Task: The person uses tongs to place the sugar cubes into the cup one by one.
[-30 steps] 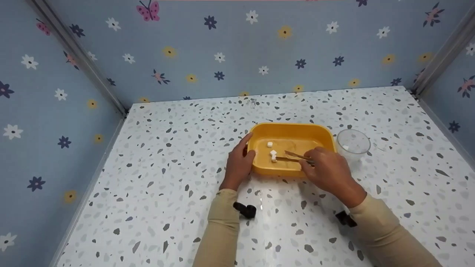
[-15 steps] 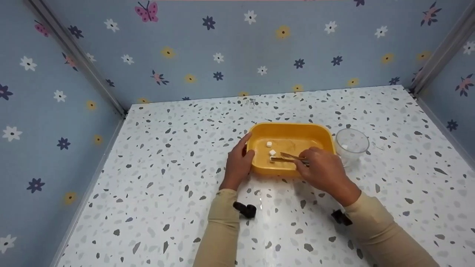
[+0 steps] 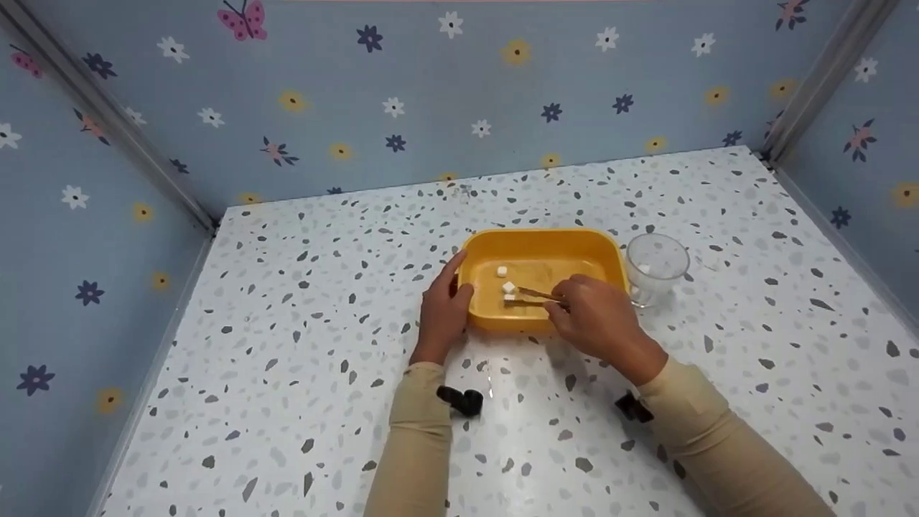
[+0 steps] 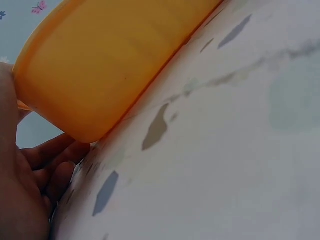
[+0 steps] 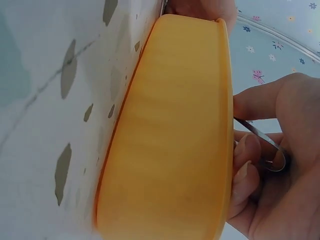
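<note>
My left hand (image 3: 443,316) grips the left end of a yellow plastic tray (image 3: 543,239), thumb at the rim; some fingers curl beside its outer wall in the left wrist view. Over the tray's near side, my right hand (image 3: 596,316) pinches metal tongs (image 3: 535,302), whose bent end lies inside the hand in the right wrist view. The tongs' tips are apart, down in the tray. The nearest white cube (image 3: 509,297) lies at the tips; whether they touch it I cannot tell. Just behind it is a second white cube (image 3: 509,287), and farther back a third white cube (image 3: 502,271).
A clear glass cup (image 3: 658,267) stands close to the tray's right end, with something small and white in it. The speckled white table (image 3: 323,301) runs back to a blue flowered wall (image 3: 445,79). Black wrist cameras (image 3: 463,401) sit on both forearms.
The tongs have reached leftward to the nearest cube, and their tips have spread around its place. The left hand keeps its hold on the tray. The whole view has shifted slightly.
</note>
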Available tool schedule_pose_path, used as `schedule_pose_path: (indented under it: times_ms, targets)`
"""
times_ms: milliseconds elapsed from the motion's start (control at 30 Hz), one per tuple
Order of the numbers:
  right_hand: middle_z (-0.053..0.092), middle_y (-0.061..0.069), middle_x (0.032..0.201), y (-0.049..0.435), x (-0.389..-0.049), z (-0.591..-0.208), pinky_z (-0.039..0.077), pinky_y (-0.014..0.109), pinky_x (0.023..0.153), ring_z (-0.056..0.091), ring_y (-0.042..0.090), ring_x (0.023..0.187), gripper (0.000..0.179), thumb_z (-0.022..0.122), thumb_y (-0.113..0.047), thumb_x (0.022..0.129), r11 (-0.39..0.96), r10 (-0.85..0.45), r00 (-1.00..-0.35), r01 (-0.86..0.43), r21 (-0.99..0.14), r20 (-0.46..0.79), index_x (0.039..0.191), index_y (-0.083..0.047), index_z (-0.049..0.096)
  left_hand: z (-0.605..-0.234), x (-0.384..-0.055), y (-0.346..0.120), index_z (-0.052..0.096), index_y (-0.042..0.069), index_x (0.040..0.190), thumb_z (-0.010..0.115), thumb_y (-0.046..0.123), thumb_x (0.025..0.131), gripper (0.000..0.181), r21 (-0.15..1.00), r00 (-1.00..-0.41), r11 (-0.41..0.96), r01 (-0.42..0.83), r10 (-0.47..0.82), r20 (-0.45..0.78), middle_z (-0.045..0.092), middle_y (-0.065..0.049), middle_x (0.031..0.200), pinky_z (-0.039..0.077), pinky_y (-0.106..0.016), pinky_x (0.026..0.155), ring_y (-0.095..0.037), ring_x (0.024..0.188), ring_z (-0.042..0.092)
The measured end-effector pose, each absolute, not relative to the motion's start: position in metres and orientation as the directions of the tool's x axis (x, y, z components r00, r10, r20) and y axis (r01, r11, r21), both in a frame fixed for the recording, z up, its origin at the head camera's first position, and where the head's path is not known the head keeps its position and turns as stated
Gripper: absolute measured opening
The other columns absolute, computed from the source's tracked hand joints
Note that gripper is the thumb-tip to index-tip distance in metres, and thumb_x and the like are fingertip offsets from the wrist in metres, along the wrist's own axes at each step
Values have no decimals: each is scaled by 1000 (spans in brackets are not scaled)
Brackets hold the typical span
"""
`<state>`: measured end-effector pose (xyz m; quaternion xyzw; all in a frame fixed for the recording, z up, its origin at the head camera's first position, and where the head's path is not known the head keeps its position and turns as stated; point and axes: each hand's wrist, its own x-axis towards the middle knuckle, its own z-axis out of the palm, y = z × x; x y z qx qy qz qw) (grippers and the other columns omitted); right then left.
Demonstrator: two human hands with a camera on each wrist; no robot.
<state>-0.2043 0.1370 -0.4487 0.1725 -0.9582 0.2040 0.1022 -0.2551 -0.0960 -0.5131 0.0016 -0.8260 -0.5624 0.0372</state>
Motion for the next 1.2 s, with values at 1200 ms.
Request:
schedule_pose_path:
  times_ms: [1200]
  targets:
    - [65,5,80,137,-203,-449,49,37,59,57,21,67,15,66,-16,92,814,-256,-917,-375,-443,305,87,-3,73,-516,-252,-103,46,36,151,51,20,96,57,930,-996,365,50,-50,73,48,5,151,44,-36,101,-14,117,55]
